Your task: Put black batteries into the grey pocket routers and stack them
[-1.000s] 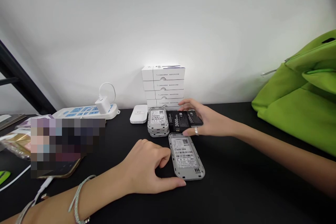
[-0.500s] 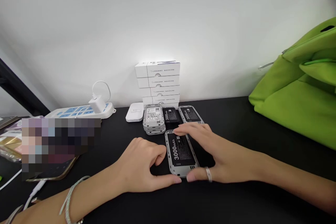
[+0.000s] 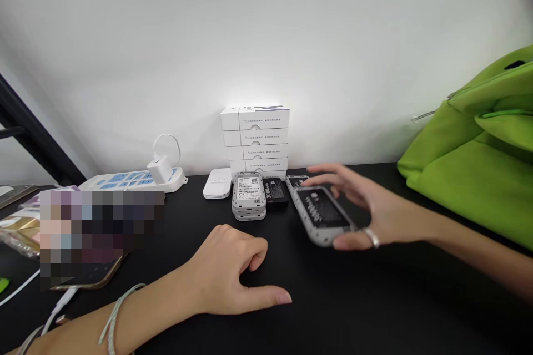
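My right hand [image 3: 375,211] grips a grey handheld device [image 3: 320,213] by its edges and holds it tilted above the black table [image 3: 375,299]. A black battery sits in the device's open back. My left hand [image 3: 225,272] rests on the table, fingers apart, holding nothing. Nearest it is a short stack of grey devices [image 3: 249,197], with a labelled back on top. A loose black 3000mAh battery [image 3: 275,194] lies beside that stack. Another grey device [image 3: 295,181] lies behind my right hand, partly hidden.
White boxes [image 3: 255,141] stand stacked against the wall behind the devices. To their left are a small white case [image 3: 217,183] and a power strip [image 3: 133,180] with a white charger [image 3: 160,169]. A green bag [image 3: 470,161] sits at right.
My right hand has lifted the grey device off the table and carried it back and right, tilting it. My left hand no longer touches the device.
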The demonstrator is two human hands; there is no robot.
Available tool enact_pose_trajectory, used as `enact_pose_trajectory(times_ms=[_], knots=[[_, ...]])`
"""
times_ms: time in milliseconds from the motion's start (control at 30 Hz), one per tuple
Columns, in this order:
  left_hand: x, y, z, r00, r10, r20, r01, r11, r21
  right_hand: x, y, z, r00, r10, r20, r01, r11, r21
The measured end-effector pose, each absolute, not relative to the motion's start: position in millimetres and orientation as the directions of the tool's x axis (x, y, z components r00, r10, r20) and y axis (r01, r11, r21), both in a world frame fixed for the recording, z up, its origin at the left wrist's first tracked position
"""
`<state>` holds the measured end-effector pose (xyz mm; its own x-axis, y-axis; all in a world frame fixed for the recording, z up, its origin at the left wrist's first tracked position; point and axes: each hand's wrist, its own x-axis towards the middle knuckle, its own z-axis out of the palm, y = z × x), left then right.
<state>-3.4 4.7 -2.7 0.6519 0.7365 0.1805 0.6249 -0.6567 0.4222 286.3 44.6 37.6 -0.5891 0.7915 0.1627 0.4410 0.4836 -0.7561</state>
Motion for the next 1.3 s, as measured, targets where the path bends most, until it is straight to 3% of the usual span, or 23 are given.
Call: enact_pose_trajectory(times_ms=[167, 600, 667, 800, 867, 1167, 1300], knots=[[-1.9, 3.4, 0.6, 0.645, 0.754, 0.124, 0.657, -0.63, 0.414, 330.9, 86.4, 27.5, -0.405, 0.906, 0.121, 0.497, 0.33, -0.803], [0.1, 3.6, 2.2, 0.638, 0.762, 0.114, 0.671, -0.622, 0.403, 337.4, 95.5, 2.9, -0.474, 0.876, 0.087, 0.531, 0.363, -0.766], [0.3, 3.6, 1.8, 0.632, 0.765, 0.125, 0.675, -0.623, 0.397, 329.9, 92.9, 3.1, -0.406, 0.902, 0.147, 0.573, 0.377, -0.728], [-0.4, 4.0, 0.8, 0.635, 0.758, 0.151, 0.665, -0.636, 0.392, 300.1, 81.6, 9.6, -0.185, 0.892, 0.412, 0.676, 0.42, -0.606], [-0.9, 4.1, 0.4, 0.643, 0.748, 0.166, 0.655, -0.649, 0.387, 278.0, 74.5, 16.3, -0.213, 0.87, 0.445, 0.681, 0.459, -0.571], [-1.3, 2.1, -0.1, 0.636, 0.743, 0.208, 0.654, -0.662, 0.367, 179.1, 89.5, 30.8, -0.415, 0.872, 0.257, 0.585, 0.473, -0.659], [-1.6, 1.6, 0.8, 0.632, 0.747, 0.207, 0.656, -0.657, 0.371, 170.3, 93.8, 26.8, -0.44, 0.863, 0.25, 0.551, 0.479, -0.683]])
